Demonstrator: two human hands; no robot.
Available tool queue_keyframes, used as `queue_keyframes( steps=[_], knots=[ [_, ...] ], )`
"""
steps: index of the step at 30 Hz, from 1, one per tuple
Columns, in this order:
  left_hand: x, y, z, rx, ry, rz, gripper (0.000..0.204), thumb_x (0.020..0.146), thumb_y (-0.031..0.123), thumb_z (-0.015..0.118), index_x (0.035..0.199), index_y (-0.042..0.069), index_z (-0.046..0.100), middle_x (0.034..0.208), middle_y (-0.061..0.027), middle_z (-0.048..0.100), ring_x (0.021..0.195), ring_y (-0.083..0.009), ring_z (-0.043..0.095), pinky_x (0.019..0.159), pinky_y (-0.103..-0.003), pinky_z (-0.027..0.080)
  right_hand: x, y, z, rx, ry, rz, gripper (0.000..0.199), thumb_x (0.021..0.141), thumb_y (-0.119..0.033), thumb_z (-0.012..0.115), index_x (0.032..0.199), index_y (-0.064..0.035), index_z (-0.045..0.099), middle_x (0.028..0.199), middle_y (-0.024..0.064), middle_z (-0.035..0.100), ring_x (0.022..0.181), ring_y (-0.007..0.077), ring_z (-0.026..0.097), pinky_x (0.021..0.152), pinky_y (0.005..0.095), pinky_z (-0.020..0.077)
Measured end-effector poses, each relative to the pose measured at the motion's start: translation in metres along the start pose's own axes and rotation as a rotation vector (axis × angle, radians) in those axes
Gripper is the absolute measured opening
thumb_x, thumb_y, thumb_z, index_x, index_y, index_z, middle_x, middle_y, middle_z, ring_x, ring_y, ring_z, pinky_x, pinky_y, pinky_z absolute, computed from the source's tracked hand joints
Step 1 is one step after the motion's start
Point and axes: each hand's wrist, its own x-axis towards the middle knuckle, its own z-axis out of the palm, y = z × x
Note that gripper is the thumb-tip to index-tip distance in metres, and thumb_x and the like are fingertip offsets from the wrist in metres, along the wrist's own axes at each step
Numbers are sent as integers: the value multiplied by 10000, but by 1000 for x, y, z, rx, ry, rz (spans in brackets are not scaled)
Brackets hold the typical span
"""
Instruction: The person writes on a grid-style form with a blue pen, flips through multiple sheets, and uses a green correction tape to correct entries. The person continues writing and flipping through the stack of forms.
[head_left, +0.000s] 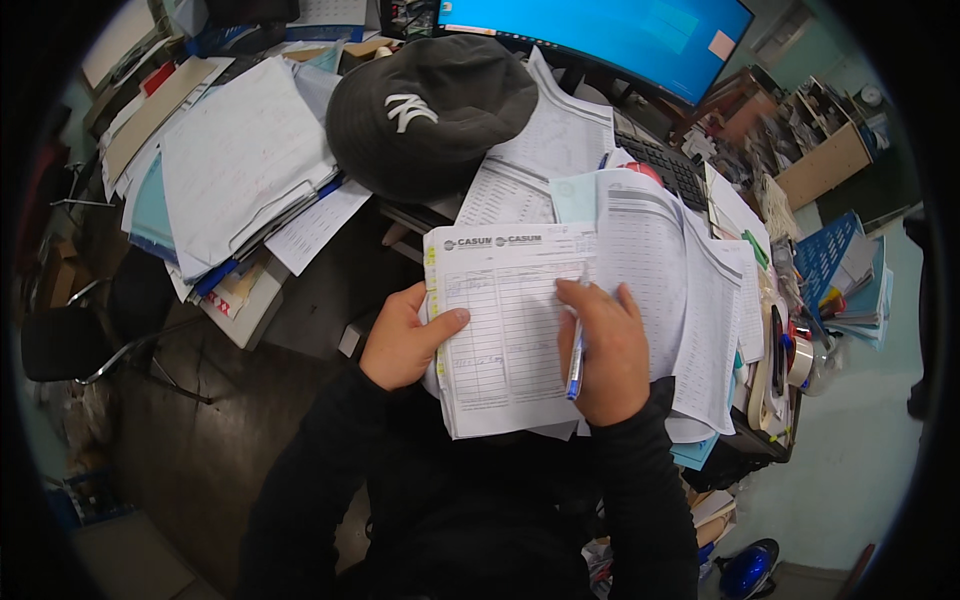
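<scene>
A stack of printed forms (520,390) with ruled columns and yellow tabs along its left edge lies in front of me. My left hand (405,338) grips this stack by its left edge, thumb on top and the other fingers mostly hidden underneath. In my right hand (612,350) is a blue pen (575,368), tucked along the palm and slanting down toward me. The fingertips of that hand touch the top sheet near its right side. Under and beside the forms spread large printed list sheets (645,260).
A dark bucket hat (435,115) sits beyond the forms. Clipped papers and folders (240,170) are piled at left. A lit monitor (600,35) and a keyboard (665,165) stand at the back. Tape rolls (798,360) and blue file holders (835,260) are at right; a chair (65,340) is far left.
</scene>
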Motion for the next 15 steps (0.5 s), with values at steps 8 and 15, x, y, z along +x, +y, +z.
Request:
queue_keyframes(
  steps=[8,15],
  knots=[
    [0,4,12,-98,50,-22,354,906,54,662,1210,-95,560,1115,-173,683,954,-192,682,861,-316,541,8,-13,-4,361,-31,84,258,932,-35,581,1188,-7,603,990,163,701,913,296,687,904,422,510],
    [0,0,12,-64,57,26,340,904,47,658,1195,-102,564,1099,-175,687,932,-190,685,824,-309,551,15,-11,8,652,192,308,216,916,-49,639,1110,43,663,906,162,710,734,195,686,668,266,528]
  ],
)
